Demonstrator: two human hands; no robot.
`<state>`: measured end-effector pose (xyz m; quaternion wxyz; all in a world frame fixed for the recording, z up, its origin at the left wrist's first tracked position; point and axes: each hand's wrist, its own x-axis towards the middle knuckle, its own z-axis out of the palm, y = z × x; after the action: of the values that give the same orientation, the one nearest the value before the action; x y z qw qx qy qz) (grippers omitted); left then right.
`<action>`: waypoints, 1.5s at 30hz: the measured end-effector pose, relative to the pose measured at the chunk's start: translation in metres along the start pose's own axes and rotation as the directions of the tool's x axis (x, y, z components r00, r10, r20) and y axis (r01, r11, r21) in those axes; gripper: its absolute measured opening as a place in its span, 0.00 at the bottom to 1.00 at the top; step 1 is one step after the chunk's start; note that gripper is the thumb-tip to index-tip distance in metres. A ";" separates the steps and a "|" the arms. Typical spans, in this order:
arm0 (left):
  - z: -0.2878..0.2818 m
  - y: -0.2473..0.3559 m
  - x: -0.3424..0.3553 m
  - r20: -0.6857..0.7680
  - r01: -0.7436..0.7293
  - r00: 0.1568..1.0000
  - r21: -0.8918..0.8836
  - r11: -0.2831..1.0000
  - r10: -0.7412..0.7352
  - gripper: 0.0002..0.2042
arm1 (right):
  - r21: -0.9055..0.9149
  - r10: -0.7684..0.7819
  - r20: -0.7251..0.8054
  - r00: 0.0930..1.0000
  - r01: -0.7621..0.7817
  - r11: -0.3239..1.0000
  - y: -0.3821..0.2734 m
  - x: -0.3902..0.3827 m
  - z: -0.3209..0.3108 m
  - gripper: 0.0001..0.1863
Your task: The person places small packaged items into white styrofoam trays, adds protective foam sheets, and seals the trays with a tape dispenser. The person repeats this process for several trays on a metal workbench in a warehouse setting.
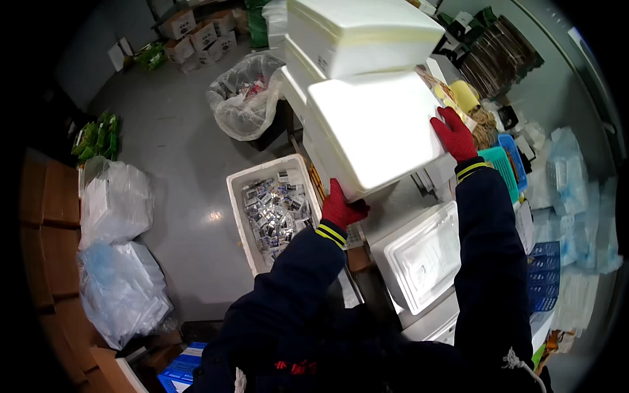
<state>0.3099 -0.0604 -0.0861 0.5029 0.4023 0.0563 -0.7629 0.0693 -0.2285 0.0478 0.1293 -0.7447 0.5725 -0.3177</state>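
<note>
White foam box (380, 124): upper centre of frame; long axis unclear. Left hand (344, 207): grasping lower corner, box above it. Right hand (455, 135): grasping right edge, box leftward. Both touching, neither nearer.

1. I count two gloved hands, mine: left hand (343, 209), right hand (455, 136).
2. At least three white foam boxes (377, 124) in my stack.
3. One open tub (242, 226); its packets (272, 213) are too many for me to count.
4. One bag-lined bin (241, 123).
5. One teal basket (500, 169).
</note>
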 end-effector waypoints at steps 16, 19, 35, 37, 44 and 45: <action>-0.009 -0.116 -0.141 0.088 0.256 0.724 0.886 0.386 -0.684 0.19 | 0.404 0.532 -0.545 0.648 -0.353 0.844 0.057 -0.447 -0.248 0.14; -0.010 -0.188 -0.147 0.518 -0.320 0.406 0.852 0.414 -0.753 0.14 | 0.638 0.719 -0.610 0.333 -0.330 0.695 0.052 -0.557 -0.269 0.17; 0.044 -0.422 -0.158 0.245 0.311 0.629 0.791 0.528 -0.738 0.27 | 0.759 0.974 0.073 0.217 -0.646 0.087 0.014 -0.776 -0.118 0.24; 0.028 -0.442 -0.164 0.196 0.363 0.610 0.792 0.491 -0.768 0.27 | 0.829 0.971 0.146 0.190 -0.559 -0.015 0.004 -0.802 -0.142 0.22; 0.020 -0.531 -0.169 0.468 -0.297 0.552 0.884 0.362 -0.690 0.23 | 0.832 0.990 -0.001 -0.144 -0.550 -0.079 0.001 -0.856 -0.191 0.21; 0.022 -0.548 -0.165 0.455 -0.165 0.548 0.881 0.442 -0.702 0.23 | 0.838 0.989 -0.011 -0.147 -0.541 -0.071 0.007 -0.861 -0.197 0.22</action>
<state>-0.1198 0.3155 -0.1358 0.0509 0.1970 -0.4828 -0.8518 -0.1812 0.6082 -0.0856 0.3060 0.1065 0.7735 -0.5447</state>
